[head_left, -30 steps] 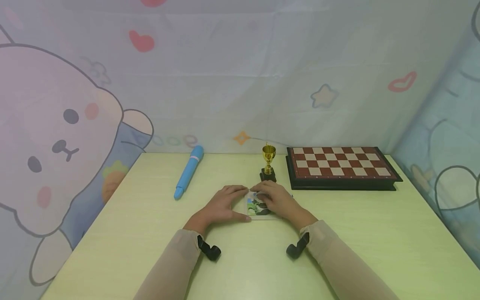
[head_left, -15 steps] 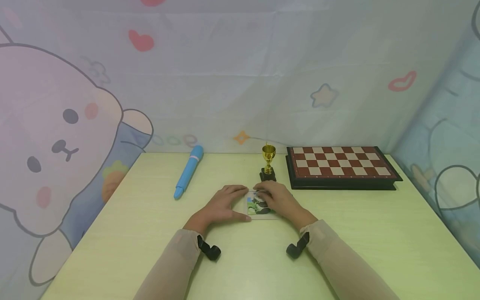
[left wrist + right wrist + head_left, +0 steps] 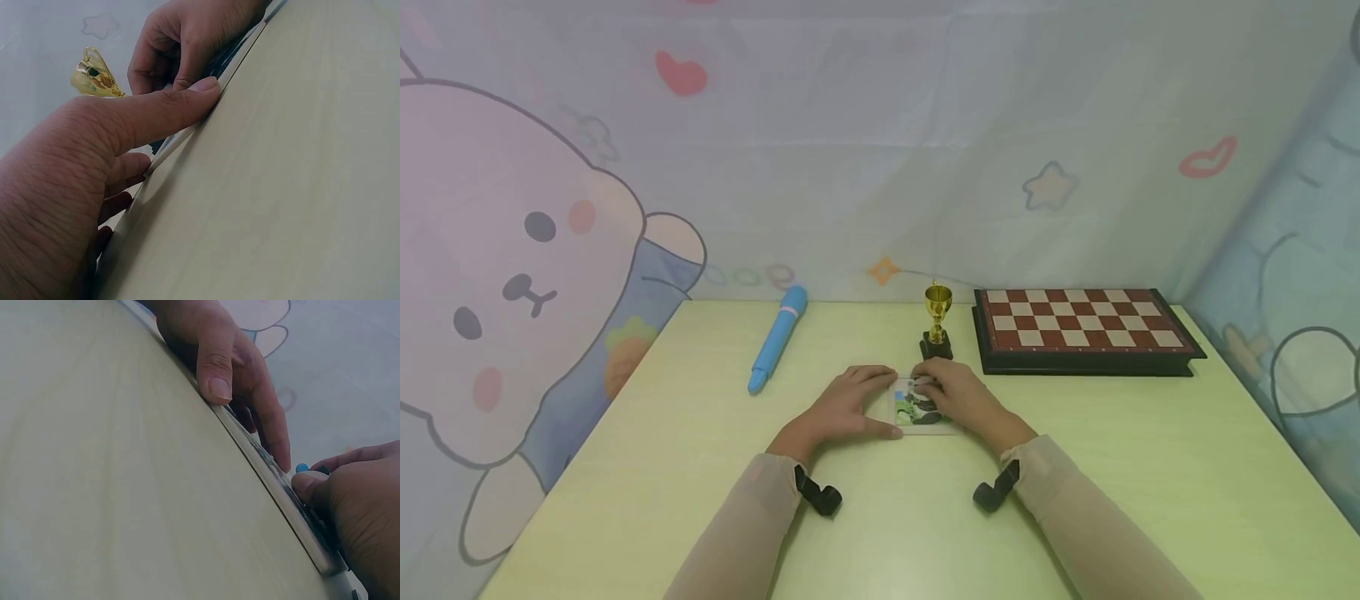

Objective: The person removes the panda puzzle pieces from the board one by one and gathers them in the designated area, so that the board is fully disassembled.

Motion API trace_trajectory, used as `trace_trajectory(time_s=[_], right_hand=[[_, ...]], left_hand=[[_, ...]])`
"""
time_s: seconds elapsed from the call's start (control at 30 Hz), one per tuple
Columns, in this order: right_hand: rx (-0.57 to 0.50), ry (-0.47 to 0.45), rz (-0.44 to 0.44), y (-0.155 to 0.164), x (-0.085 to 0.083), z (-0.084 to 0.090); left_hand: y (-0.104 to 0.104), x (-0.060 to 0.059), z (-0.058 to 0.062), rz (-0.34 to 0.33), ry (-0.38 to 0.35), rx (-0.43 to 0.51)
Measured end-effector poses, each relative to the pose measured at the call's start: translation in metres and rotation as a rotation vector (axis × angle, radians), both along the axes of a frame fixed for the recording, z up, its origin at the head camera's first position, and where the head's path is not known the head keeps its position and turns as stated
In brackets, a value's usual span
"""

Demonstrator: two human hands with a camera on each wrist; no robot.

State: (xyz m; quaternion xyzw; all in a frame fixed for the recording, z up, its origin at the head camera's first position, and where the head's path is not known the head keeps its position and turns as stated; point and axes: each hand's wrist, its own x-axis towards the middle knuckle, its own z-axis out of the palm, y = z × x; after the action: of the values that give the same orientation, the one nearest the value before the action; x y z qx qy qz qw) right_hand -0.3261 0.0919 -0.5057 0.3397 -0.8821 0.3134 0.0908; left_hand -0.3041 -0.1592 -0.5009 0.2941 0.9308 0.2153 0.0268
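Note:
A small flat picture card (image 3: 913, 412) with a pale rim lies on the yellow-green table (image 3: 1075, 467) between both hands. My left hand (image 3: 848, 404) brackets its left side, thumb (image 3: 164, 112) pressed on the near edge (image 3: 182, 139) and fingers over the far edge. My right hand (image 3: 960, 398) lies over the card's right part with fingers curled down onto it (image 3: 181, 44). In the right wrist view its thumb (image 3: 307, 485) presses the card's edge (image 3: 275, 482). Most of the card's right half is hidden.
A small gold trophy (image 3: 937, 332) on a black base stands just behind the hands. A closed chessboard box (image 3: 1078, 330) lies at the back right, and a blue marker (image 3: 777, 338) at the back left. Cartoon-print curtains surround the table.
The right hand's fingertips have shifted slightly toward the card's far edge. The left hand and the card stay put; the view has tilted a little.

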Motion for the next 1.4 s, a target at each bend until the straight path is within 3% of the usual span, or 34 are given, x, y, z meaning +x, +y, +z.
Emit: trace_trajectory(time_s=[0.53,0.67,0.9,1.17,1.4], right_hand=[[0.041,0.018,-0.016,0.0,0.002,0.005],[-0.025,0.031,-0.034,0.0,0.001,0.004],[-0.172,-0.041,-0.062,0.008,0.004,0.003],[-0.173,-0.128,-0.109,0.049,0.015,0.004],[-0.086,-0.073,-0.164,0.107,0.019,0.002]], left_hand=[[0.001,0.0,0.002,0.01,0.005,-0.019],[0.0,-0.002,0.0,0.003,0.016,-0.015],[0.0,-0.001,0.0,-0.004,0.015,-0.017],[0.001,-0.002,-0.003,0.003,0.017,-0.015],[0.001,-0.002,-0.003,0.004,0.015,-0.014]])
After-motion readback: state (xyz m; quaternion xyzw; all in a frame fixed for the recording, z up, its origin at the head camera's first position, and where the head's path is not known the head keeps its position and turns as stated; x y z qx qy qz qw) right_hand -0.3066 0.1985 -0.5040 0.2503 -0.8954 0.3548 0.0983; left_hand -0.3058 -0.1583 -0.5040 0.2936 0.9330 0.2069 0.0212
